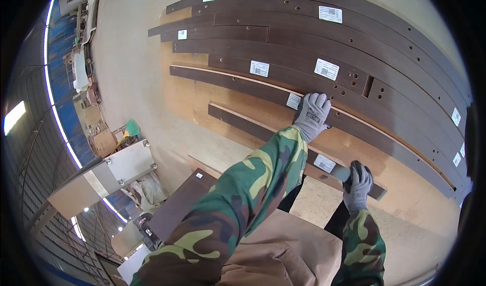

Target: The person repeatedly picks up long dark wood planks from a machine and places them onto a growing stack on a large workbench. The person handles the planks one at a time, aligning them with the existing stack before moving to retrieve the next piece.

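My left hand (313,115), in a grey glove, curls its fingers over the upper edge of a long dark brown board (255,86) beside a white label (293,101). My right hand (357,185), gloved too, is closed around a shorter dark brown board (243,121) close to its right end. Next to the right-hand fingers is a grey-green patch or flat piece (340,173); I cannot tell what it is. A white label (324,163) sticks to this board left of that patch. The gloves hide the undersides of both grips.
Several dark brown boards (304,37) with drilled holes and labels lie side by side beyond my hands, on a light brown sheet (187,91). At the left stand a pale panelled table (116,172) and a dark brown panel (177,197). A green piece (132,128) sits near the table.
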`<state>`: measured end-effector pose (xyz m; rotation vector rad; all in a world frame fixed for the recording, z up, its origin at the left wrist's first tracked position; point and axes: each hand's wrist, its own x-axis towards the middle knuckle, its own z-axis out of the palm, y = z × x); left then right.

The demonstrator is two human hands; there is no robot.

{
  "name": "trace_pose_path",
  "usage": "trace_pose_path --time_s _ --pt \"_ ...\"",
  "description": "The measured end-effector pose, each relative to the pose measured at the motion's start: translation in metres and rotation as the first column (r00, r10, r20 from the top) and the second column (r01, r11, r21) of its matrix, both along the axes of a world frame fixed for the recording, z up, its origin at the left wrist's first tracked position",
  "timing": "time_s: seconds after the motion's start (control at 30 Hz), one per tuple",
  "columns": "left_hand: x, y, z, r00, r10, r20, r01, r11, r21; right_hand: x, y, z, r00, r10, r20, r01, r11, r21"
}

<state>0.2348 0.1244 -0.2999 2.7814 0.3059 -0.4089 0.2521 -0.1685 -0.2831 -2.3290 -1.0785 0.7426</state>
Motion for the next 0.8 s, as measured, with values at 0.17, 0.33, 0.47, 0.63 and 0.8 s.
trace_pose_path --time_s 0.17,0.33,0.47,0.63,0.8 --pt "0.004 -0.032 -0.017 0.940 -0.034 0.338 0.017 0.998 0.053 0.008 -0.023 0.025 1.000 -0.028 0.011 0.028 1.000 0.001" --pt "0.034 -0.043 -0.026 0.959 -0.130 0.253 0.124 0.992 0.039 0.002 -0.027 0.032 0.994 0.011 -0.110 -0.022 0.994 -0.105" --pt "0.050 -0.047 -0.034 0.996 -0.026 0.084 0.024 0.999 0.025 -0.004 -0.054 0.039 0.983 -0.004 -0.186 -0.024 0.988 -0.151" --pt "0.041 -0.056 0.002 0.991 -0.115 -0.075 0.106 0.988 -0.115 0.001 -0.095 0.042 0.965 -0.094 -0.243 0.073 0.993 -0.095" --pt "-0.015 -0.055 0.123 0.689 -0.428 -0.585 0.157 0.876 -0.457 0.049 -0.167 0.094 0.967 -0.155 -0.202 0.135 0.984 -0.113"
